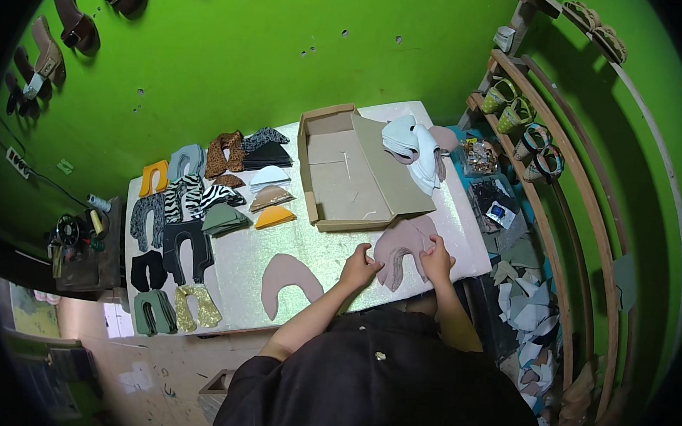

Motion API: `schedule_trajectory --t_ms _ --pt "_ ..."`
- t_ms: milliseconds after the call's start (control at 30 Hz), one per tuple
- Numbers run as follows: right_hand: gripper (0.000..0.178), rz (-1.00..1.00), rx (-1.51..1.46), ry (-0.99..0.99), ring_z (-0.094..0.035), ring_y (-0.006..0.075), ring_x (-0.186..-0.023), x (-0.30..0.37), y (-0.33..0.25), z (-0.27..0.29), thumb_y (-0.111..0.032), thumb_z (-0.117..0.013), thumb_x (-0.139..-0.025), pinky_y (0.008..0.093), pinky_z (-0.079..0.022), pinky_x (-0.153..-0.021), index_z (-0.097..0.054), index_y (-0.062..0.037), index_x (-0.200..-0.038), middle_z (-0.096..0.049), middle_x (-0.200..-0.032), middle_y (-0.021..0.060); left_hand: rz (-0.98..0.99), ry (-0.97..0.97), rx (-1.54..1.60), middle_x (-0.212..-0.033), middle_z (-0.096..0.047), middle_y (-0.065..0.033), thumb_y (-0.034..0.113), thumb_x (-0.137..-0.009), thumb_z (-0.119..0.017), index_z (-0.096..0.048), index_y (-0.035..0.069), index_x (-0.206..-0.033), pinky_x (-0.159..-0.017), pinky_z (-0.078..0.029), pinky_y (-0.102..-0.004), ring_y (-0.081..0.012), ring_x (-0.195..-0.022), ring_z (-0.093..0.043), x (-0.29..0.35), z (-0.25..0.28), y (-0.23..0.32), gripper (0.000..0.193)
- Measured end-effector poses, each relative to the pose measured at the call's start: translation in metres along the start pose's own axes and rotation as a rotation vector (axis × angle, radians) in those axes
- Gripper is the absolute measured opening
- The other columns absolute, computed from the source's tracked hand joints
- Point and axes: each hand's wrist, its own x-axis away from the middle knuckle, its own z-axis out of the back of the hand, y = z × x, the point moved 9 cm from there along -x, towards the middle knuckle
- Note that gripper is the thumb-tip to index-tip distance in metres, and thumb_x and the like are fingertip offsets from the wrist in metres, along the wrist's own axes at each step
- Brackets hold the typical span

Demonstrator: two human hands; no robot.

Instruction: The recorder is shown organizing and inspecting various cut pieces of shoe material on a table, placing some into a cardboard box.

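A stack of dusty-pink, horseshoe-shaped shoe upper pieces (404, 235) lies at the front right of the table, its open end toward me. My right hand (436, 262) is closed on the stack's right leg, thumb and fingers at its edge. At the left edge my left hand (361, 267) has its fingers curled in against the stack; its fingertips are partly hidden. A single pink upper piece (290, 278) lies flat to the left of my left forearm. Just beyond the stack stands an open cardboard box (329, 166), with its lid folded out to the right.
Stacks of cut pieces, including zebra-print (183, 201), black (189, 250) and gold ones (197, 307), cover the table's left side. White pieces (415, 151) lie on the box lid. At the right are a wooden rack (551, 108) with sandals and a heap of scraps (529, 308).
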Motion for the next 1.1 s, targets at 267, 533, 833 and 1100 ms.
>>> schedule_trajectory --t_ms 267,533,833,1100 --pt "0.032 0.095 0.215 0.033 -0.058 0.0278 -0.09 0.002 0.014 -0.004 -0.03 -0.057 -0.077 0.0449 -0.033 -0.08 -0.056 -0.0111 -0.103 -0.062 -0.089 0.0103 -0.023 -0.042 0.021 -0.066 -0.061 -0.0094 0.022 -0.075 -0.07 -0.063 -0.002 -0.083 -0.058 -0.046 -0.0297 -0.0173 -0.06 -0.058 0.006 -0.001 -0.001 0.026" --pt "0.017 0.352 0.105 0.323 -0.056 0.032 -0.085 0.042 -0.039 0.034 -0.018 -0.048 -0.088 0.0422 -0.034 -0.079 -0.058 -0.0046 -0.091 -0.061 -0.088 0.0134 -0.029 -0.017 0.233 -0.071 -0.061 -0.0072 0.018 -0.076 -0.07 -0.059 -0.001 -0.08 -0.057 -0.045 -0.0288 -0.0132 -0.061 -0.056 0.017 0.013 0.0 0.022" --pt "0.015 0.729 -0.202 -0.072 -0.059 0.03 -0.082 0.095 -0.144 0.056 -0.006 -0.051 -0.083 0.0382 -0.037 -0.084 -0.06 -0.0017 -0.094 -0.063 -0.083 0.0139 -0.214 -0.185 0.382 -0.133 -0.034 -0.0202 0.017 -0.059 -0.084 -0.016 0.004 -0.139 -0.106 -0.023 -0.0352 -0.0259 -0.127 -0.03 0.022 0.015 0.018 0.106" --pt "0.02 0.306 -0.956 -0.601 -0.054 0.0107 -0.087 0.081 -0.131 0.005 -0.001 -0.055 -0.084 0.0263 -0.042 -0.079 -0.05 -0.0028 -0.104 -0.058 -0.09 0.0018 0.19 -0.875 1.137 -0.104 -0.059 -0.0167 0.004 -0.073 -0.07 -0.046 -0.005 -0.118 -0.094 -0.044 -0.04 -0.0292 -0.103 -0.057 0.055 0.031 0.022 0.052"
